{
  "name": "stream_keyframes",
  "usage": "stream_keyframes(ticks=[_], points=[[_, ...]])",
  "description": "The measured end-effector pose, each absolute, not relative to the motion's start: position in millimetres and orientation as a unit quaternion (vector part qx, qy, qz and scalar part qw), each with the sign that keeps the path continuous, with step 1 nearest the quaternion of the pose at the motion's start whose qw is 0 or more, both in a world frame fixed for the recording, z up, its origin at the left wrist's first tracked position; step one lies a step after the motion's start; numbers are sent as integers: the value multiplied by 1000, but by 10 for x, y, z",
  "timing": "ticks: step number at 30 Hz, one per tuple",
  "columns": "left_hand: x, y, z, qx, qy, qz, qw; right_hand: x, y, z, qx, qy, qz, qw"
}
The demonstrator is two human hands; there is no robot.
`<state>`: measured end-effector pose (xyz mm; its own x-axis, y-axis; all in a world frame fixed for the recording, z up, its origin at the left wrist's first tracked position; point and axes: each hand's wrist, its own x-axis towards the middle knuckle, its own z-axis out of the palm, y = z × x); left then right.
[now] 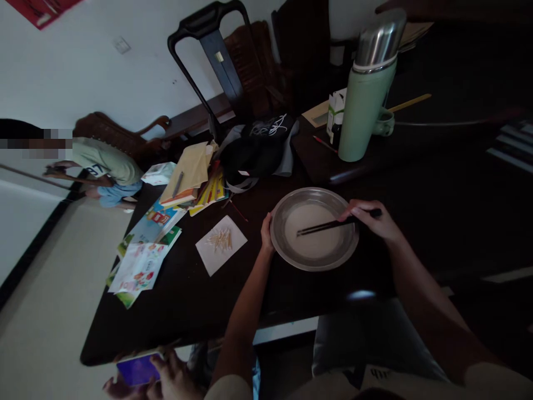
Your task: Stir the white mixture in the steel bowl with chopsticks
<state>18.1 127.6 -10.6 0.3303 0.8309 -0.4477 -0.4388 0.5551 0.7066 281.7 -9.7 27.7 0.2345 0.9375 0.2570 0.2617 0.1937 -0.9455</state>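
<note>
A round metal basin (287,256) sits on the dark table in front of me, with a whitish liquid (310,244) in it. My left hand (267,232) grips the basin's left rim, fingers wrapped around its outer side. Over the right rim, my right hand (372,218) holds a pair of dark chopsticks (322,226), their tips reaching into the liquid near the middle. Left of the basin, a pile of cotton swabs (222,239) lies on a white paper sheet (208,256).
A green thermos (362,114) stands behind the basin at right. Books and envelopes (189,172), a tissue pack (144,266) and a black bag (254,153) lie at left. Another person's hands hold a phone (139,369) at the table's near edge. A seated person (108,161) is farther back.
</note>
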Motion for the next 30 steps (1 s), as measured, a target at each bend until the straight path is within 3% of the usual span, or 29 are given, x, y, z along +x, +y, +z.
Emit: stream_keyframes(ticks=[7, 12, 16, 21, 27, 30], points=[[219, 1219, -104, 247, 389, 429, 777, 2929, -107, 194, -580, -395, 215, 680], [243, 1133, -83, 228, 435, 451, 745, 2840, -136, 265, -549, -489, 312, 601], [265, 1046, -90, 222, 446, 473, 727, 2926, -149, 399, -547, -568, 293, 541], [293, 989, -128, 278, 407, 481, 725, 3291, -91, 432, -527, -557, 299, 568], [332, 988, -145, 289, 427, 490, 703, 3312, 124, 400, -465, -638, 357, 499], [354, 968, -130, 290, 434, 500, 691, 3307, 278, 351, -448, -648, 352, 506]])
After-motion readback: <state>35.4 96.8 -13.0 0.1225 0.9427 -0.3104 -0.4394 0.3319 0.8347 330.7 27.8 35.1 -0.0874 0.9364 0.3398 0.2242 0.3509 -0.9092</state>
